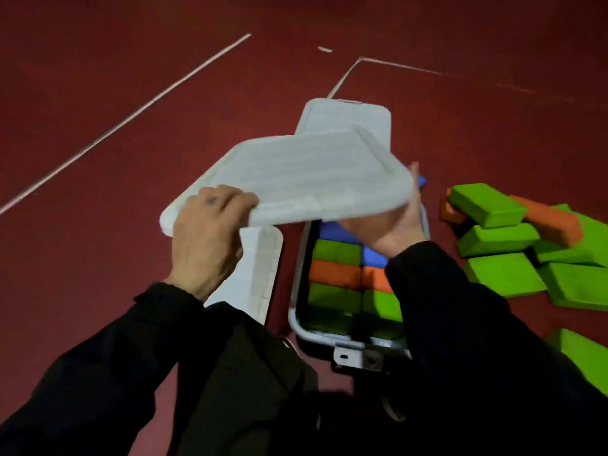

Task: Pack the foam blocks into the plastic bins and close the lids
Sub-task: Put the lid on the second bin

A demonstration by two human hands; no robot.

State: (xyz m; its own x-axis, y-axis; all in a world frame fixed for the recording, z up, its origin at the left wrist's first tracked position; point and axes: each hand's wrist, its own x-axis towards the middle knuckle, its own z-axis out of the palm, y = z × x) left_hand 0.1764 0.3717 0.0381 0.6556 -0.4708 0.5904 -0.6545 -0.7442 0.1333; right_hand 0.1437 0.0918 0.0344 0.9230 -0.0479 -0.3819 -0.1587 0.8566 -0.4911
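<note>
The left hand (205,238) grips the white lid (296,179) while the right hand (391,225), fingers apparently flat, props it above the packed bin (297,291), ready for closing.

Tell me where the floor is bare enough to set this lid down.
Bare floor lies left of the white lines and beyond the far lid. Right of the bin, loose foam blocks crowd it.
</note>
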